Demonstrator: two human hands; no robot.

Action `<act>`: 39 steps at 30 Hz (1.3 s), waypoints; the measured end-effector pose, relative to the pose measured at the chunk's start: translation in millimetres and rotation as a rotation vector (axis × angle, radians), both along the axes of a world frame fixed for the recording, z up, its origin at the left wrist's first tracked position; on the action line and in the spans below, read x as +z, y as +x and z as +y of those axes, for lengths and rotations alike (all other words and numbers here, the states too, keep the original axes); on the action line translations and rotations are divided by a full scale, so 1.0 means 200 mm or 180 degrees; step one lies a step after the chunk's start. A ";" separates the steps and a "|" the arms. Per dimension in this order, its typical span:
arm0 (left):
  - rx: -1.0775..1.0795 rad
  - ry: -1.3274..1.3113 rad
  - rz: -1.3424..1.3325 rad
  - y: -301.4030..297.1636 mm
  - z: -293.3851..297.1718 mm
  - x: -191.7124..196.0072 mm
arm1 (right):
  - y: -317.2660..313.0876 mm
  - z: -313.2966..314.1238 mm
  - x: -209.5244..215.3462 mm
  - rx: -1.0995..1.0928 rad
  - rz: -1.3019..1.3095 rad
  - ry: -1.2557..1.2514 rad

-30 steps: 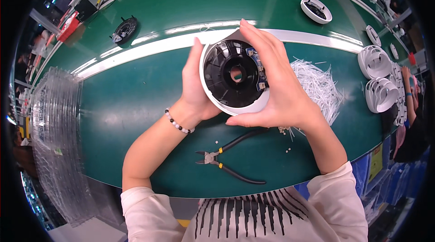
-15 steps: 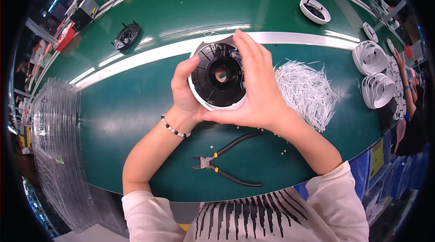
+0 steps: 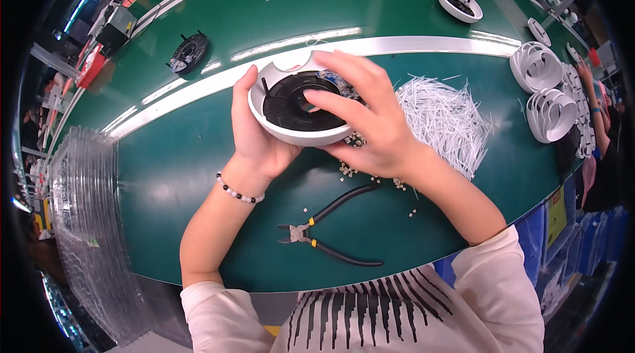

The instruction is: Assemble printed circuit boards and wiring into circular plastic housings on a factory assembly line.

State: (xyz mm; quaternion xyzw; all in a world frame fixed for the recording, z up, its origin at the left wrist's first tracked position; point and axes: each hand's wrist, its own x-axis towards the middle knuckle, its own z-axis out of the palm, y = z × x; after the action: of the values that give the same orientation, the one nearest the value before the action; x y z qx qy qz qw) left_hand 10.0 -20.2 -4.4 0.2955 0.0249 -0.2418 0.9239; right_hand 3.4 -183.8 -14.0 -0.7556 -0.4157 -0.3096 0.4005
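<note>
A round white housing (image 3: 301, 136) with a black disc (image 3: 286, 103) inside it is held up over the bench, tilted away from me. My left hand (image 3: 254, 135) cups the housing's left side and underside, its thumb along the outer wall. On the other side my right hand (image 3: 377, 121) grips the rim, with one finger laid on the disc near its central hole. A bit of blue board (image 3: 331, 77) shows beside that hand. Below, cutting pliers (image 3: 299, 233) with black handles lie spread on the green bench. Small beige bits (image 3: 345, 169) are scattered near my right hand.
A pile of thin white strips (image 3: 443, 121) lies right of my hands. White rings (image 3: 552, 115) stand farther right, near another person's arm (image 3: 596, 125). Clear plastic trays (image 3: 83, 207) are stacked left. Beyond a pale rail (image 3: 430, 44) sit a black round part (image 3: 188, 52) and another white housing (image 3: 460, 14).
The housing has tipped back and shifted slightly left, so its white inner wall now shows. A right finger has moved onto the black disc, and my left thumb has moved outside the rim.
</note>
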 end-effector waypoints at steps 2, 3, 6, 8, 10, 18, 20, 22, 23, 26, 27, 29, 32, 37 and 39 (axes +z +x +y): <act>-0.0334 0.0021 0.0142 0.04 0.04 -0.02 | 0.02 -0.04 -0.03 0.0128 -0.0193 -0.0121; -0.0655 0.0040 0.0189 0.06 0.05 -0.03 | 0.02 -0.06 -0.04 0.0143 -0.0226 -0.0227; -0.0705 0.0426 0.0419 0.07 0.03 -0.08 | 0.01 -0.11 -0.05 0.0094 0.0042 -0.0043; -0.0721 0.0460 0.0532 0.05 -0.02 -0.07 | -0.03 -0.15 -0.06 -0.0032 0.0076 -0.0047; -0.0508 0.0686 0.0638 0.06 -0.06 -0.07 | -0.07 -0.20 -0.03 -0.0196 0.0023 -0.0232; 0.0049 0.1867 -0.1126 0.49 -0.05 -0.09 | -0.21 -0.95 0.16 -0.2380 -0.0581 -0.0796; 0.0148 0.1988 -0.1303 0.64 -0.07 -0.13 | -0.28 -1.27 0.20 -0.3376 -0.0899 -0.0966; 0.0060 0.1980 -0.1167 0.82 -0.05 -0.22 | -0.33 -1.59 0.22 -0.4055 -0.0856 -0.1231; 0.0130 0.2018 -0.1117 0.88 -0.07 -0.25 | -0.35 -1.76 0.20 -0.4472 -0.0512 -0.1317; 0.0253 0.2201 -0.0943 0.99 -0.13 -0.29 | -0.37 -2.10 0.13 -0.4306 0.0134 -0.1352; 0.0265 0.2388 -0.0960 0.98 -0.13 -0.26 | -0.36 -2.09 0.14 -0.4081 0.0401 -0.1139; 0.0582 0.2977 -0.1021 0.99 -0.11 -0.24 | -0.32 -2.09 0.15 -0.4243 0.0433 -0.1204; 0.1511 0.4686 -0.2056 0.95 -0.06 -0.16 | -0.33 -2.16 0.21 -0.4340 0.0472 -0.1122; 0.3252 0.6956 -0.4018 1.14 0.54 -0.26 | -0.38 -2.05 0.37 -0.4273 -0.0296 -0.0540; 0.2219 0.7174 -0.2718 1.17 0.71 -0.31 | -0.33 -1.87 0.42 -0.4260 -0.0471 -0.0140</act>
State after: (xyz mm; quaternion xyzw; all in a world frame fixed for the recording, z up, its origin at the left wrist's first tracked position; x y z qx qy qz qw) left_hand 244.0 122.2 -65.9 0.9523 -0.0067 0.2855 0.1071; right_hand -62.6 -557.6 70.5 -0.8352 0.1096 -0.5334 0.0773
